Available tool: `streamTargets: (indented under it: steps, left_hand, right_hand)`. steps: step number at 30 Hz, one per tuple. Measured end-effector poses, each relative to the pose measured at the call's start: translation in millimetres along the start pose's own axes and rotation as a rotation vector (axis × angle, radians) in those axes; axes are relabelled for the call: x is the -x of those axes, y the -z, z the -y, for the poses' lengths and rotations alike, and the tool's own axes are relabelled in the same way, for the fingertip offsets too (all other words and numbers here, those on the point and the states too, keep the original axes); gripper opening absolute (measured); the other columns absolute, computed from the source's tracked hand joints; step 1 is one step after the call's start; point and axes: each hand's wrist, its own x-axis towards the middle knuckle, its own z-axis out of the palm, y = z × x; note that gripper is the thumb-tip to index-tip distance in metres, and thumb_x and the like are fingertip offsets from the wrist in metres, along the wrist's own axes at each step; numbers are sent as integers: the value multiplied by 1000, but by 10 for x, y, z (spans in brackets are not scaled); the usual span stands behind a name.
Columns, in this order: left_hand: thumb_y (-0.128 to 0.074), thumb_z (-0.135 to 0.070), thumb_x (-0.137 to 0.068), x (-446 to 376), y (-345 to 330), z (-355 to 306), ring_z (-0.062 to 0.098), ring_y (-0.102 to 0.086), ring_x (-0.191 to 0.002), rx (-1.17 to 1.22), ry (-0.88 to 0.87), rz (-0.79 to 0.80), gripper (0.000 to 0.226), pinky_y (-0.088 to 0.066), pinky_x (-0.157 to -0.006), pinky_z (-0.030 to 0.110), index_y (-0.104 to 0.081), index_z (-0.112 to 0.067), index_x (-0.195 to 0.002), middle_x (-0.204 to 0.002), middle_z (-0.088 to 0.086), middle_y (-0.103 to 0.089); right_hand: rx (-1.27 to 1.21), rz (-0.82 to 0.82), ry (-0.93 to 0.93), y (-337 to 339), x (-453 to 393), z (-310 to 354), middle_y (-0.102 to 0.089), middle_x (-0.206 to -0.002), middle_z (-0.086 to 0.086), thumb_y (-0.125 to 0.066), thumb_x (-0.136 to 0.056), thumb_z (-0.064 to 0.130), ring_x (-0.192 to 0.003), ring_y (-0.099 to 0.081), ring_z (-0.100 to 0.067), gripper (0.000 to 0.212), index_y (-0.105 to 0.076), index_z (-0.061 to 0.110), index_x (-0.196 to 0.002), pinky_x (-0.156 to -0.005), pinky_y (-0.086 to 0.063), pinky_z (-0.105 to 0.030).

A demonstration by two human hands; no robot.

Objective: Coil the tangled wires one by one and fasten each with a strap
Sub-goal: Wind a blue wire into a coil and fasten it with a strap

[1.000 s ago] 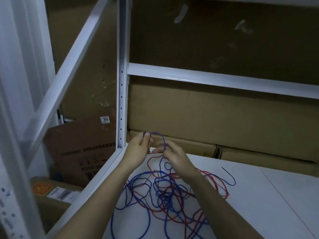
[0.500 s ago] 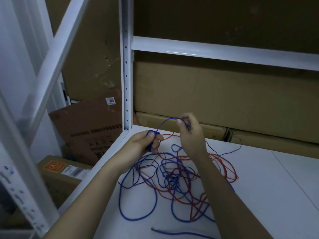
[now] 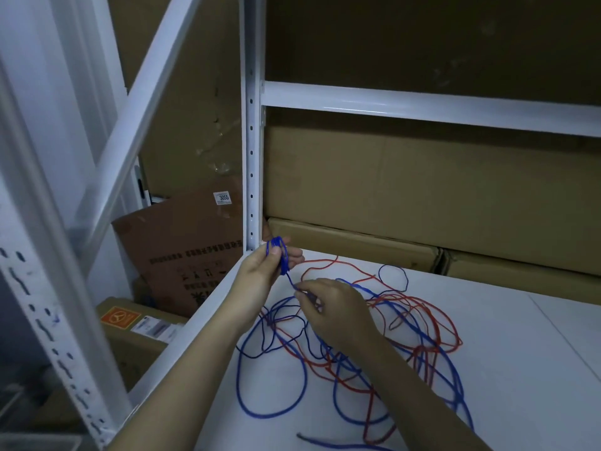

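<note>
**On the shelf: wire mess, one coil started**

On the white shelf sits a red-and-blue wire tangle. Left hand grips a small blue coil — right hand pinches the blue strand just below it.

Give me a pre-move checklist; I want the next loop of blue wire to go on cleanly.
1. Left hand grips the blue coil: ok.
2. Right hand pinches the blue wire below the coil: ok.
3. Wire between the hands runs free: ok.
4. Rest of the blue wire clear of the red wire: not ok, tangled.
5. Strap within reach: cannot tell, none in view.
</note>
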Motion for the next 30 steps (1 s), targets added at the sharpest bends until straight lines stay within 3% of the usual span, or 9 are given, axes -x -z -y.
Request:
streamTargets:
  steps: [3,7,10,12,15,18,20,25,30]
  left_hand:
    - [-33,-18,-104,-33,39,46,7,-65,-99,-193,-29,37,32,-45,-98,24,-65,-17,-103,-105,0,-70]
    - [-34,-16,-104,-34,57,21,-12,-58,-99,-402,-42,155,28,-39,-91,5,-61,-19,-109,-113,-1,-64]
    - [-35,-11,-103,8,21,26,-22,-50,-102,-443,4,284,32,-32,-91,0,-51,-37,-110,-114,-20,-57]
    - [-36,-10,-103,32,20,22,-13,-50,-111,-447,50,364,35,-33,-100,8,-48,-40,-118,-119,-24,-53]
    - [-40,-9,-101,93,40,-25,4,-59,-112,-343,81,512,29,-42,-98,15,-61,-22,-117,-115,-8,-67]
    - [-39,-16,-101,157,45,-89,15,-64,-104,-281,110,573,27,-45,-93,19,-63,-9,-112,-103,2,-70]
    - [-39,-25,-100,192,32,-107,15,-64,-93,-281,112,601,29,-46,-90,22,-63,-9,-107,-92,-1,-69]
    - [-39,-24,-92,253,14,-172,12,-53,-67,-19,77,520,34,-46,-71,20,-60,0,-104,-69,-2,-55]
    - [-43,-16,-93,258,31,-233,12,-52,-66,202,3,366,27,-47,-69,20,-61,2,-104,-69,-1,-54]
  right_hand:
    - [97,-54,55,26,11,-4,-69,-77,4,-56,-86,24,-70,-62,-14,19,-73,16,-92,-58,-47,-24]
    - [54,-98,111,122,26,11,-61,-68,7,-56,-84,20,-59,-52,-6,16,-71,16,-88,-52,-36,-19]
    - [9,-117,180,223,2,-29,-54,-71,4,-50,-86,20,-63,-46,-6,21,-69,13,-91,-54,-36,-20]
    - [19,-132,236,316,-55,-69,-51,-75,1,-49,-89,19,-67,-46,-12,21,-68,11,-91,-56,-37,-25]
    - [80,-191,282,410,-145,-120,-54,-81,-2,-53,-91,20,-69,-51,-16,19,-67,9,-89,-56,-42,-29]
    - [-108,-207,162,462,-195,-122,-55,-81,5,-63,-86,18,-67,-50,1,9,-67,11,-86,-60,-39,-19]
    - [-302,-200,68,494,-224,-104,-60,-79,4,-70,-83,10,-69,-53,-1,4,-70,14,-80,-62,-38,-15]
    - [-575,-116,-141,529,-244,-47,-70,-80,12,-65,-87,5,-79,-64,-5,23,-72,27,-83,-71,-45,-14]
    - [-711,-110,-243,424,-155,-29,-64,-62,6,-58,-93,8,-50,-47,-7,20,-70,23,-98,-53,-40,-17]
